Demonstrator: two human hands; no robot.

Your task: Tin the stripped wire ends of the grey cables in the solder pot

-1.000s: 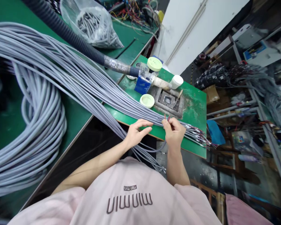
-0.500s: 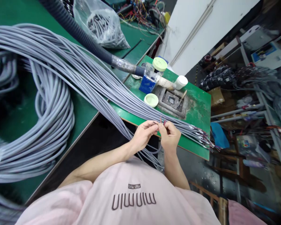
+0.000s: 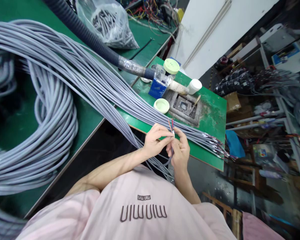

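Observation:
My right hand (image 3: 180,150) is closed around the end of a grey cable (image 3: 170,159). Several thin coloured wires (image 3: 171,124), red, orange and green among them, stick up from that end, with a small white piece at their base. Thumb and fingertips of my left hand (image 3: 157,140) pinch at this white part from the left side. Just beyond the hands, a thick bundle of grey cables (image 3: 145,111) crosses the green board, its stripped, coloured ends (image 3: 218,146) lying at the right.
On the green board (image 3: 212,110) stand a solder pot (image 3: 183,106), a pale green dish (image 3: 161,105), a white jar (image 3: 195,86) and a blue box (image 3: 157,89). A ribbed black hose (image 3: 95,43) runs overhead. Coiled grey cable (image 3: 57,123) fills the left table.
My left hand has shifted from the loose wires to the base of the wires. The wires now stand upright, and the right hand has turned and lowered its hold to the cable.

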